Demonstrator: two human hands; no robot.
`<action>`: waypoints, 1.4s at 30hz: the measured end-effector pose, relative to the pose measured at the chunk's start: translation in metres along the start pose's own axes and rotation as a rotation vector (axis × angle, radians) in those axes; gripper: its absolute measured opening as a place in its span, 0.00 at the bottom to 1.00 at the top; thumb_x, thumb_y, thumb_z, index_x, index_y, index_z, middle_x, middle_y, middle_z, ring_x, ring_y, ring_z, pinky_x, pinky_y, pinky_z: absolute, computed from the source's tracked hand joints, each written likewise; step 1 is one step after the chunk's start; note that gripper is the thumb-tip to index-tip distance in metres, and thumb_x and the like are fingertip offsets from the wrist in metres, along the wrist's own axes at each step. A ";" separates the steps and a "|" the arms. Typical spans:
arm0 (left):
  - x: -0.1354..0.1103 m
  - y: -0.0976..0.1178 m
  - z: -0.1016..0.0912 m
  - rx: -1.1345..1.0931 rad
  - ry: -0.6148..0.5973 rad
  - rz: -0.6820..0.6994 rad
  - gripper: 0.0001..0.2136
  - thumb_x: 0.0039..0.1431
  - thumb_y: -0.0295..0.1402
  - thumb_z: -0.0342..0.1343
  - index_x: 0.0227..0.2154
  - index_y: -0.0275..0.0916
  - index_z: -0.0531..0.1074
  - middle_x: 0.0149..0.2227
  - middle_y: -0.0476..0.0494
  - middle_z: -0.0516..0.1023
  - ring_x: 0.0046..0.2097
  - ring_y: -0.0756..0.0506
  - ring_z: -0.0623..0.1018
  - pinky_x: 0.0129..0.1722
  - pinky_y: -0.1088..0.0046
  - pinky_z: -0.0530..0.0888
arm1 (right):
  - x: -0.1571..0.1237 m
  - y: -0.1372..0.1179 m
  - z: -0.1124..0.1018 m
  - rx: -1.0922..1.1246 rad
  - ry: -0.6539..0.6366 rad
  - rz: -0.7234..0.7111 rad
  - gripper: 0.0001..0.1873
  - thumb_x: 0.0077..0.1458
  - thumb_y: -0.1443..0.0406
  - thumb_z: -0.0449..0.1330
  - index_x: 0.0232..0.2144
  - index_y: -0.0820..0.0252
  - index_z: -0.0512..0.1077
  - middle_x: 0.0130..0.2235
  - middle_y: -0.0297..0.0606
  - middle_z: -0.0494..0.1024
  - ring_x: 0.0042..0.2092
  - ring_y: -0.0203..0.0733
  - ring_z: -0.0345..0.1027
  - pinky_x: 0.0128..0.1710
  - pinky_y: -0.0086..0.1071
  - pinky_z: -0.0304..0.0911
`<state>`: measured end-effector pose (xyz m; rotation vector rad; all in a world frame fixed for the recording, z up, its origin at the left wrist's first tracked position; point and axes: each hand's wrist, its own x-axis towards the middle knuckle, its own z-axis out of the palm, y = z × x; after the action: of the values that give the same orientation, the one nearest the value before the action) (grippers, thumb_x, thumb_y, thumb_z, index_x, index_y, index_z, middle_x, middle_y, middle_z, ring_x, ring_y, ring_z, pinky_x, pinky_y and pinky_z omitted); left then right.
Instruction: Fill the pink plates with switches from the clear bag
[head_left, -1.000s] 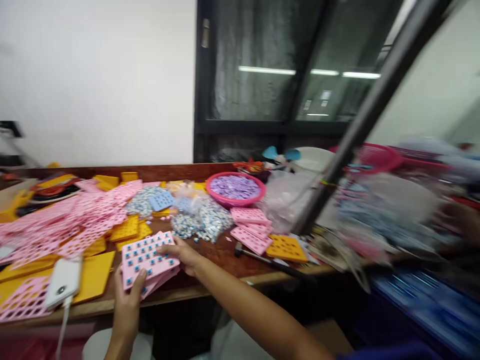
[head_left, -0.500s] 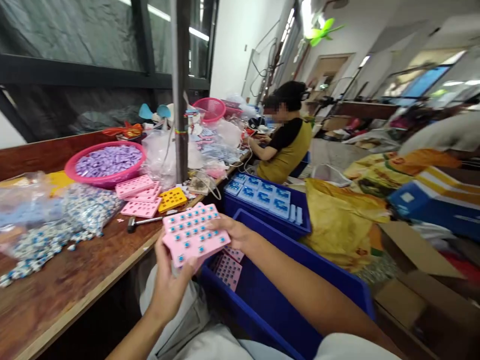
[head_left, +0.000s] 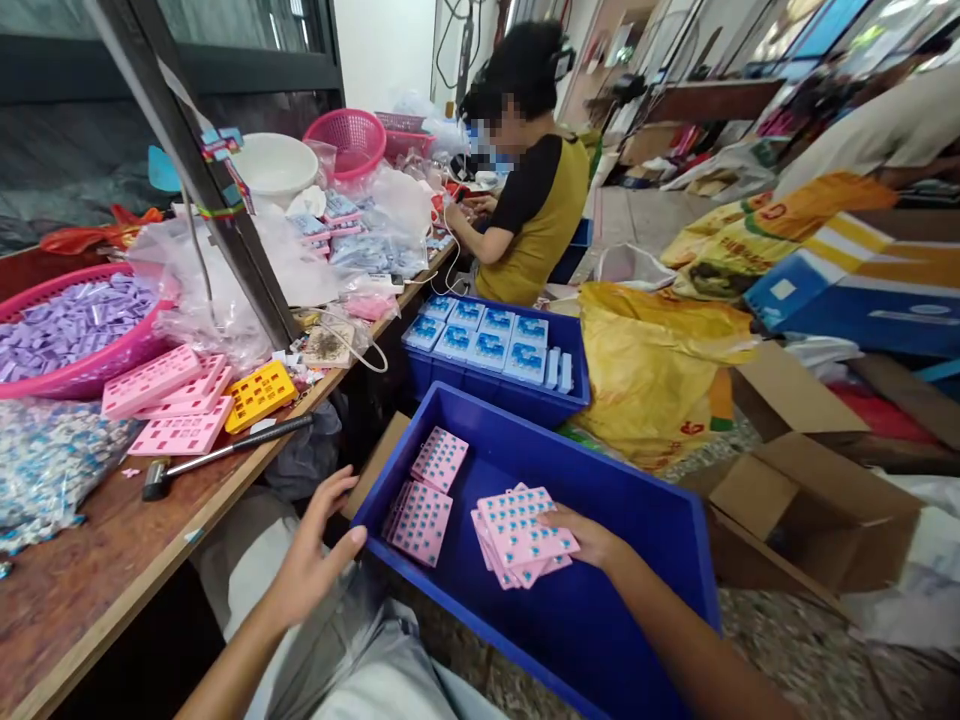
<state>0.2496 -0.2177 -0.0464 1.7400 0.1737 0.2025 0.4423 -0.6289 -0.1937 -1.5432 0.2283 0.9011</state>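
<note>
My right hand (head_left: 589, 540) grips a fanned stack of pink plates with blue studs (head_left: 525, 530), inside the blue bin (head_left: 525, 440). Its thumb lies on the top plate; the other fingers are hidden. Whether the stack touches the bin floor I cannot tell. To its left, more studded pink plates (head_left: 421, 522) rest in two piles against the bin's left end. My left hand (head_left: 319, 550) is empty, fingers apart, just outside the bin's near left corner.
On the table at left are a hammer (head_left: 225, 455), pink plates with holes (head_left: 184, 430), a yellow plate (head_left: 259, 396) and a pink basket of purple pieces (head_left: 150, 350). A second blue bin (head_left: 495, 385) holds light-blue pieces. A seated person (head_left: 540, 210) works beyond. A metal post (head_left: 210, 190) stands left.
The pink plates have moved from above the table edge, where both hands held them, down and right into the bin. My left hand has let go. The view has turned right and down.
</note>
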 end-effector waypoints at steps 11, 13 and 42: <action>-0.041 0.017 -0.142 0.933 0.405 0.203 0.25 0.60 0.51 0.57 0.57 0.45 0.67 0.64 0.38 0.66 0.65 0.31 0.66 0.67 0.45 0.61 | 0.089 0.041 0.075 -0.133 -0.331 0.090 0.33 0.29 0.72 0.72 0.44 0.56 0.77 0.44 0.38 0.82 0.52 0.56 0.73 0.53 0.44 0.68; -0.042 0.020 -0.158 1.044 0.479 0.220 0.26 0.60 0.54 0.54 0.56 0.45 0.67 0.63 0.38 0.67 0.65 0.30 0.66 0.67 0.45 0.60 | 0.096 0.042 0.084 -0.135 -0.299 0.042 0.35 0.28 0.72 0.73 0.45 0.55 0.77 0.47 0.38 0.81 0.55 0.56 0.71 0.56 0.44 0.66; -0.043 -0.016 -0.192 1.231 0.398 0.014 0.35 0.60 0.60 0.47 0.59 0.38 0.66 0.64 0.29 0.63 0.63 0.27 0.67 0.64 0.44 0.64 | 0.051 0.083 0.105 0.007 0.008 0.229 0.49 0.44 0.50 0.71 0.65 0.38 0.54 0.66 0.42 0.65 0.64 0.55 0.61 0.57 0.54 0.60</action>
<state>0.1632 -0.0406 -0.0303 2.9032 0.6819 0.5231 0.3829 -0.5328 -0.2813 -1.5351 0.4196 1.0713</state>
